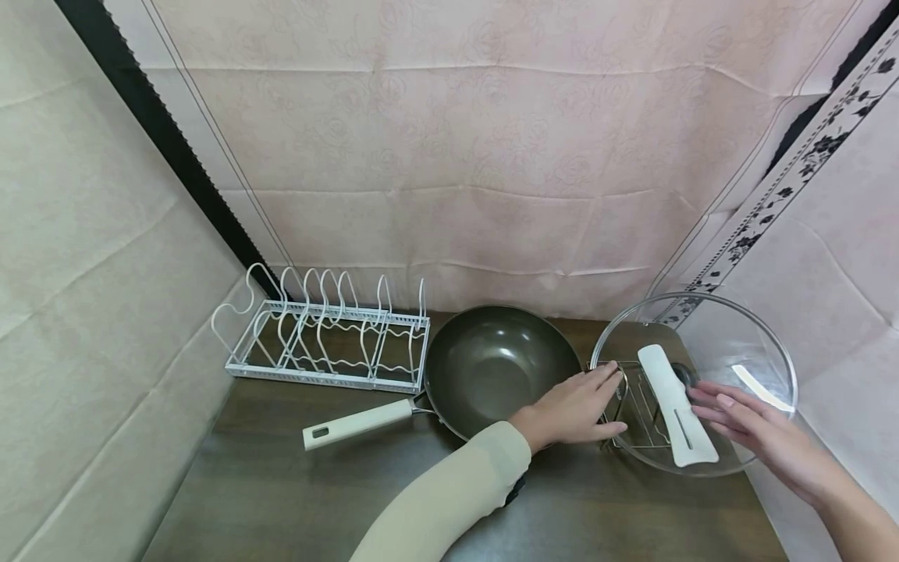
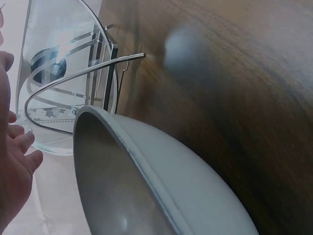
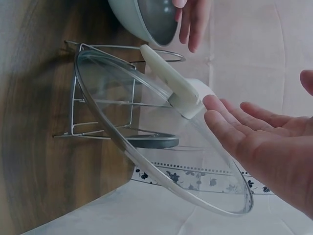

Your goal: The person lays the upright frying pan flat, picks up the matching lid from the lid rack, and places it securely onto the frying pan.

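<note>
A round glass lid (image 1: 744, 343) with a long white handle (image 1: 677, 406) leans in a metal wire stand (image 3: 105, 134). My right hand (image 1: 758, 429) hovers by the lid's right side, fingers extended and holding nothing. In the right wrist view its fingertips are close to the white handle; I cannot tell whether they touch. My left hand (image 1: 579, 402) reaches over the right edge of a dark-lined wok (image 1: 492, 367), fingers stretched toward the stand's left side. The left wrist view shows these fingers (image 2: 22, 142) loose, with nothing in them.
A white wire dish rack (image 1: 330, 382) stands left of the wok. The wok's cream handle (image 1: 361, 423) points left over the brown wooden table (image 1: 281, 492). Pale cloth (image 1: 477, 156) hangs behind, with more cloth walls on both sides.
</note>
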`<action>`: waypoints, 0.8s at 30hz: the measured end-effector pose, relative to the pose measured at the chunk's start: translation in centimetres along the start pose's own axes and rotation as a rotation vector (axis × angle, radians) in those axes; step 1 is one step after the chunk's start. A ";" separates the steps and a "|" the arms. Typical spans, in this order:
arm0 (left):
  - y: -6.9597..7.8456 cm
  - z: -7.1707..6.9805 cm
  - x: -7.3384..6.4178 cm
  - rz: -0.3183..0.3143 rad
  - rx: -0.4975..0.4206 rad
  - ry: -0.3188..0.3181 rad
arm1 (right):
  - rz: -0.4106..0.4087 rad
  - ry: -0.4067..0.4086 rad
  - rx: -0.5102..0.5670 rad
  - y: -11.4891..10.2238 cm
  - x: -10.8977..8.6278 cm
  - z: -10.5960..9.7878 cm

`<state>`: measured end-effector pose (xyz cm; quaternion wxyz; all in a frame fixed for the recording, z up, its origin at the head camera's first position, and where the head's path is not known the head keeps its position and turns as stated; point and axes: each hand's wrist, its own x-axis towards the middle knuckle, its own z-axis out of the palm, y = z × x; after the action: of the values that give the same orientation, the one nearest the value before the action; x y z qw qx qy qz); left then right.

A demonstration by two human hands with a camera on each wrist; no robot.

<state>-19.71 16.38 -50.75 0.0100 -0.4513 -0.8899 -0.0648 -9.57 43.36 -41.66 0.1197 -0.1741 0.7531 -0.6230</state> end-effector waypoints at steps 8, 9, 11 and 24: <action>0.3 0.4 1.1 0.001 0.023 -0.018 | 0.051 0.010 -0.010 0.1 -0.3 -1.0; 0.3 0.4 1.2 0.001 0.022 -0.024 | 0.057 0.006 -0.007 0.2 -0.3 -1.1; 0.4 0.4 1.4 0.001 0.012 -0.034 | 0.079 0.004 -0.024 0.2 -0.2 -1.4; 0.7 0.7 1.9 0.004 -0.007 -0.073 | 0.211 -0.193 0.276 0.7 0.4 -3.1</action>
<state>-20.25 18.37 -51.25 -0.0240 -0.4554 -0.8885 -0.0511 -11.25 46.10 -41.70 0.2786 -0.1351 0.6598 -0.6847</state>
